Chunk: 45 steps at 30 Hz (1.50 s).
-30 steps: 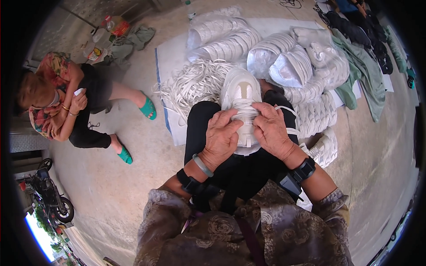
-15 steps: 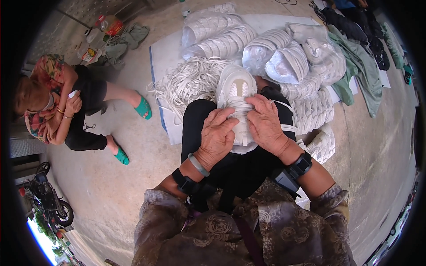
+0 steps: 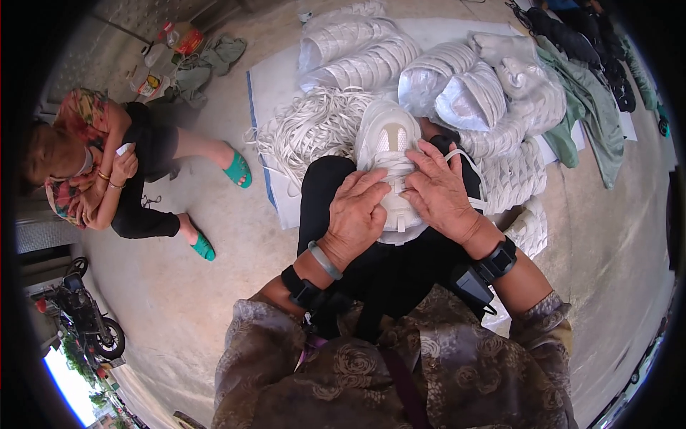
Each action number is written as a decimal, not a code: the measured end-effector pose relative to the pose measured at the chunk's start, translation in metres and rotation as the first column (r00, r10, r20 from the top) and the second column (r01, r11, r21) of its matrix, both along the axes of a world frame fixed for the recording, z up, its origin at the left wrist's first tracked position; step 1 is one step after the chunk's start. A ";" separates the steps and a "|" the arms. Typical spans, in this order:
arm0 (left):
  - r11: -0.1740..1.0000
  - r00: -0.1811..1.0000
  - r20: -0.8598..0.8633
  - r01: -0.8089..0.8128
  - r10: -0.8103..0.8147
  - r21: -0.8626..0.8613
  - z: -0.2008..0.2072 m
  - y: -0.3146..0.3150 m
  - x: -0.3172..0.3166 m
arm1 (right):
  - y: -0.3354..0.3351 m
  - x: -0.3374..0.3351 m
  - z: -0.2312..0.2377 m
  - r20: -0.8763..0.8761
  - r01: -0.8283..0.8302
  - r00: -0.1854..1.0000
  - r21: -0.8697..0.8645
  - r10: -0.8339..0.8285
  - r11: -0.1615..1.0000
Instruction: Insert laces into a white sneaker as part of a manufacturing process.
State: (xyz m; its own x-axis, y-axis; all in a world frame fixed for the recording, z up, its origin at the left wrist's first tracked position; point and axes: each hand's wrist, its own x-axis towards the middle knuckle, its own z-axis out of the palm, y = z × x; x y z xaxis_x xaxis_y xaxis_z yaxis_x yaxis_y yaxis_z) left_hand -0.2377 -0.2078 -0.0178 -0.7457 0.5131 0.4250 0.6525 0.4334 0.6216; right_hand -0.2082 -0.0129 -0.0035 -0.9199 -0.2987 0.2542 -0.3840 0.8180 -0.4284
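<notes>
A white sneaker upper [image 3: 389,136] rests on my black-trousered thighs, its toe pointing away from me. White laces cross the middle of it. My left hand [image 3: 356,212] grips its left side, with curled fingers pressed at the lacing. From the right, my right hand [image 3: 443,194] pinches at the lacing, its upper fingers slightly raised. A white shoelace [image 3: 469,161] loops out past those fingers over my right thigh. What lies exactly between the fingertips is partly hidden.
Beyond my knees, a tangled heap of white laces [image 3: 314,132] and stacked white uppers [image 3: 368,61] lie on a white sheet [image 3: 263,107]. Green cloth [image 3: 582,107] lies at the right. A seated person [image 3: 93,157] in green slippers is at the left, near a parked motorcycle [image 3: 86,314].
The view has shifted slightly. My right fingers have lifted and straightened a little near the lacing, and the lace loop beside them stands higher. My left hand stays at the left side.
</notes>
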 end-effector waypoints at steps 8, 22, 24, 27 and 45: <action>1.000 1.000 0.012 0.001 -0.001 0.017 0.002 0.003 -0.001 | -0.002 0.003 -0.010 -0.020 0.088 0.996 -0.037 -0.089 0.995; 0.998 0.999 0.040 -0.018 0.016 0.060 0.001 0.003 0.006 | -0.001 0.007 -0.016 0.054 0.134 0.991 -0.272 -0.124 0.953; 0.997 0.996 0.089 -0.024 0.017 0.077 0.000 0.002 0.005 | -0.007 0.006 -0.022 0.104 0.190 0.981 -0.312 -0.166 0.931; 0.999 0.996 0.092 -0.018 0.013 0.052 -0.001 0.002 0.005 | -0.015 0.006 -0.028 0.118 0.234 0.972 -0.372 -0.204 0.898; 0.976 0.980 0.067 -0.179 0.188 -0.122 0.009 0.026 0.012 | 0.018 0.003 -0.006 0.372 0.041 0.918 -0.431 0.136 0.901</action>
State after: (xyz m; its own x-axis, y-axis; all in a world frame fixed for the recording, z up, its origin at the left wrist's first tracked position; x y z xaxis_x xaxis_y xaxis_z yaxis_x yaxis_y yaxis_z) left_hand -0.2258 -0.1820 -0.0089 -0.8601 0.4065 0.3082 0.5068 0.6125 0.6066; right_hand -0.2049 0.0046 -0.0096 -0.9570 -0.2899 -0.0046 -0.1501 0.5087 -0.8477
